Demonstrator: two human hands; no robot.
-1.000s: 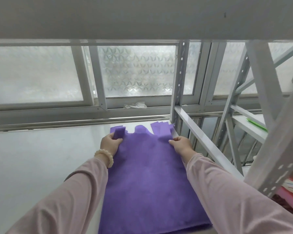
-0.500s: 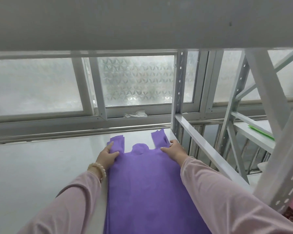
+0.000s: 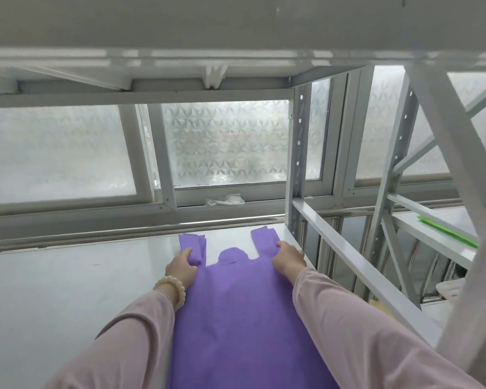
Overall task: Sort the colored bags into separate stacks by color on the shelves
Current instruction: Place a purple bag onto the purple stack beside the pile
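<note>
Squaring the purple bags [image 3: 236, 318] on the shelf [image 3: 54, 290] is, as I judge it, the step in hand. They lie flat between my 2 sleeves, towards the shelf's right end, handles pointing at the window.

Closest to me, the body of the pile runs out of the bottom of the view, so I cannot check its near edge. I would draw both sides evenly and not tug one alone.

At my left wrist sits a bead bracelet [image 3: 173, 287]. My left hand [image 3: 181, 266] pinches the base of the left handle [image 3: 191, 242], fabric bunched under the curled fingers. That bunch should be smoothed flat before I let go, and the fanned layers at the handle's tip want nudging into line.

My right hand [image 3: 288, 258] lies with bent fingers on the base of the right handle [image 3: 263, 240]; whether it grips or only presses, I cannot tell. That side sits near the steel post [image 3: 298, 164], so I would mind the cloth catching there.

Farther off, something white and crumpled [image 3: 226, 199] rests on the window sill, and a green strip [image 3: 446, 231] lies on the next shelf.

I can read no brand, label or writing anywhere.
</note>
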